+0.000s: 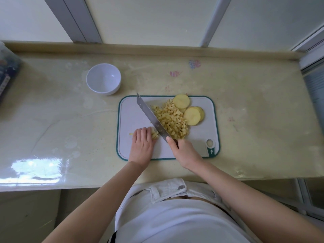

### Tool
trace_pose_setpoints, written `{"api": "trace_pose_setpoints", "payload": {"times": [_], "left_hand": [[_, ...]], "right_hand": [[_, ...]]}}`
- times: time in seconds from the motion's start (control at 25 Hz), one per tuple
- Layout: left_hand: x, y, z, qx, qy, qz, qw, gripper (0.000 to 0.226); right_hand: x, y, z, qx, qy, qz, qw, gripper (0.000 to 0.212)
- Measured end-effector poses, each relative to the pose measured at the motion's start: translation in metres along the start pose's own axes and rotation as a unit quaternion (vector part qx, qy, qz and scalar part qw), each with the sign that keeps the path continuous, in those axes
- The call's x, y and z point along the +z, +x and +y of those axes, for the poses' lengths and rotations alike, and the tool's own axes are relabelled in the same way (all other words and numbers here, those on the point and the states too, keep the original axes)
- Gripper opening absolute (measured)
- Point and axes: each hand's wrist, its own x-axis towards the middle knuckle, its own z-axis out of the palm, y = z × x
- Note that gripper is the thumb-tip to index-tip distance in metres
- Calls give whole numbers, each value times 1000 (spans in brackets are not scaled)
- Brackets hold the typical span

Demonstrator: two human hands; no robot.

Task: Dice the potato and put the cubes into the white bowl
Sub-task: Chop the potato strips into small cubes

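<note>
A white cutting board (135, 113) with a green rim lies on the counter. A heap of small potato cubes (172, 121) sits on its middle, with round potato slices (192, 116) stacked at its far right. My right hand (184, 149) grips the handle of a cleaver (151, 118), whose blade runs diagonally along the left side of the heap. My left hand (142, 143) holds down a small bundle of potato strips (154, 133) just left of the blade, fingers curled over it. The white bowl (103, 78) stands empty to the far left of the board.
The beige counter (61, 111) has a raised back ledge under a window. A dark printed container (7, 76) stands at the far left edge. The counter's front edge runs just before my body.
</note>
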Motion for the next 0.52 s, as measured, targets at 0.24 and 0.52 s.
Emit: {"api": "trace_pose_setpoints", "payload": {"times": [0.24, 0.52], "left_hand": [[-7, 0, -7, 7, -44, -14, 999, 58], [-8, -8, -8, -29, -45, -30, 998, 51]], "right_hand": [[-4, -7, -5, -1, 42, -3, 999, 53], [-2, -21, -14, -18, 23, -11, 1000, 50]]}}
